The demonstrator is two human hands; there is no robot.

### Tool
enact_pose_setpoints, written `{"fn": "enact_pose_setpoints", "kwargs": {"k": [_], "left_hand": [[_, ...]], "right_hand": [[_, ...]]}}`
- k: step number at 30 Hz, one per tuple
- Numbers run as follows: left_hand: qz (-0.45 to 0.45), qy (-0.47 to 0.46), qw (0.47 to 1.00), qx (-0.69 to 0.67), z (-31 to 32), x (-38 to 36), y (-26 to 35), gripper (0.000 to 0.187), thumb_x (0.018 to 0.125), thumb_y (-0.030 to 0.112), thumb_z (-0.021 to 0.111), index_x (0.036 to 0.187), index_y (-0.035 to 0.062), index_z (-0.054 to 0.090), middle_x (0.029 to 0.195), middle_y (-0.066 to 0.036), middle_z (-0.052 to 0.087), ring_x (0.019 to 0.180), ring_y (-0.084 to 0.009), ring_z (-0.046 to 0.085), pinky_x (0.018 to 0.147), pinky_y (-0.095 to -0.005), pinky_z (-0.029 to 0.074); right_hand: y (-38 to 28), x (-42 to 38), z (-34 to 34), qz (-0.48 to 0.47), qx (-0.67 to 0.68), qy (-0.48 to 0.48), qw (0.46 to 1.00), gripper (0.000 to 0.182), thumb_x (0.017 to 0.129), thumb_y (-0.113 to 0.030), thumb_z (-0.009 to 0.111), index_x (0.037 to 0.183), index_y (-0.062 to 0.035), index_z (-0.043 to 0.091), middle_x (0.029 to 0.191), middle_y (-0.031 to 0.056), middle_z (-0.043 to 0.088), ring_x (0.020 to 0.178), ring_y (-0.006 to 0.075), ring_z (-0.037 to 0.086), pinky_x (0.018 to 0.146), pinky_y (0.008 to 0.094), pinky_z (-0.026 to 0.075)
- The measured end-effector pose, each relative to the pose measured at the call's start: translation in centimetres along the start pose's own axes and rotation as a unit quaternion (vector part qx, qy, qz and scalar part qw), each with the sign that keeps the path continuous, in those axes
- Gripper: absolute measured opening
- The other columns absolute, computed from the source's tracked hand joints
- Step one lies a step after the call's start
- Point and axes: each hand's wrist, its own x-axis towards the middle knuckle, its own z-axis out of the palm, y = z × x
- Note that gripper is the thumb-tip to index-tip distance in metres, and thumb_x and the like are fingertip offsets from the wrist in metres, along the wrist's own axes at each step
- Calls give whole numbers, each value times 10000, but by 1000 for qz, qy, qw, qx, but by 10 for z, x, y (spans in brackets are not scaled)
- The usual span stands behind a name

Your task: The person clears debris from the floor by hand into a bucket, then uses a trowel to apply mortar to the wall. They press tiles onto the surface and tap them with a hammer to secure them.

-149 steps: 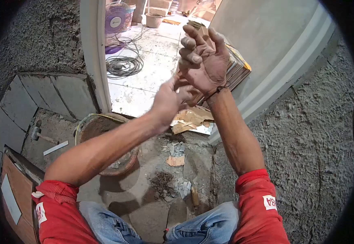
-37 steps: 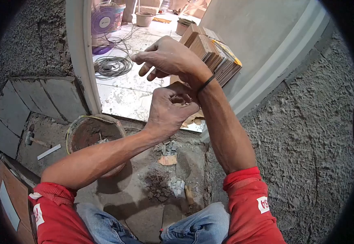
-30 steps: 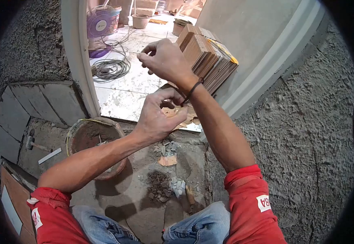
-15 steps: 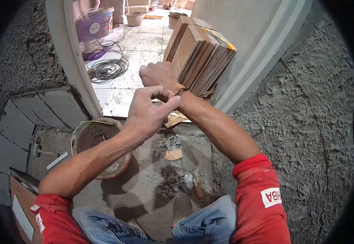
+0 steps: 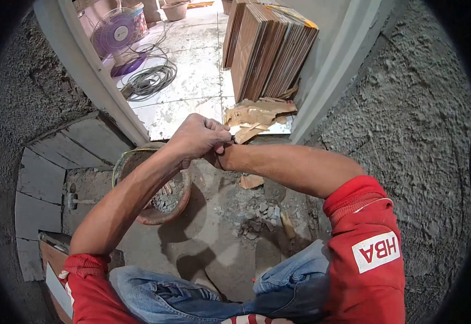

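Observation:
My left hand (image 5: 202,139) is closed in a pinch at my right wrist, on or beside the dark band (image 5: 219,161) there; what its fingertips grip is too small to tell. My right hand (image 5: 211,157) lies mostly hidden behind and below the left one, so its fingers cannot be made out. Under my forearms stands a round tub (image 5: 180,208) with grey rubble in it. Torn brown cardboard (image 5: 259,112) lies on the doorway floor just beyond my hands.
Stacked tiles (image 5: 268,51) lean by the right door frame. Coiled cable (image 5: 151,81) and a purple fan (image 5: 117,35) are beyond the doorway. A hammer (image 5: 73,201) lies left, a trowel (image 5: 288,224) near my feet with rubble (image 5: 257,218). Rough walls flank both sides.
My right forearm has swung down and now lies nearly level, with its hand dropped behind the left one. The left hand stays at the wrist. The view has shifted, showing more cardboard.

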Motion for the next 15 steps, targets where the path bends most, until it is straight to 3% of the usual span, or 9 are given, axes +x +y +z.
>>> {"fn": "enact_pose_setpoints", "kwargs": {"k": [2,3,4,7,10,15], "left_hand": [[-60,-71,995,38,2,-2,2,251,850,100,718,613,41,662,693,-103,672,958,-171,702,622,-288,532],[-11,-79,996,40,5,2,-14,275,860,89,715,600,46,638,704,-64,655,1017,-170,687,799,-330,586],[-15,-81,996,40,10,6,-30,275,860,89,715,600,46,638,704,-64,655,1017,-170,687,799,-330,586],[9,-104,994,10,25,7,-56,336,881,65,724,574,53,589,675,7,574,1056,-137,664,1061,-367,526],[2,-158,987,29,31,6,-65,334,884,47,720,574,42,597,688,-3,601,1094,-159,669,1064,-366,525],[-106,-138,984,30,45,9,-94,351,880,84,765,570,24,611,723,-29,650,1134,-160,678,1034,-357,527]], "right_hand": [[-16,1,14,9,37,5,999,254,863,-219,688,620,-145,686,633,30,656,573,196,635,518,357,477],[-17,-3,17,13,54,7,998,256,865,-218,686,620,-144,684,633,29,655,572,194,633,517,355,475],[-19,-11,21,16,71,9,997,258,866,-217,685,619,-142,683,632,28,653,571,192,631,516,354,474],[-18,-30,27,25,120,12,992,265,871,-213,679,617,-138,677,630,25,648,568,187,623,511,349,471],[-11,-55,28,31,167,19,985,271,876,-210,674,615,-134,672,628,22,642,565,181,616,507,345,467],[-19,-68,36,35,237,27,971,282,884,-203,665,612,-126,663,625,17,634,560,172,603,500,337,461]]}}
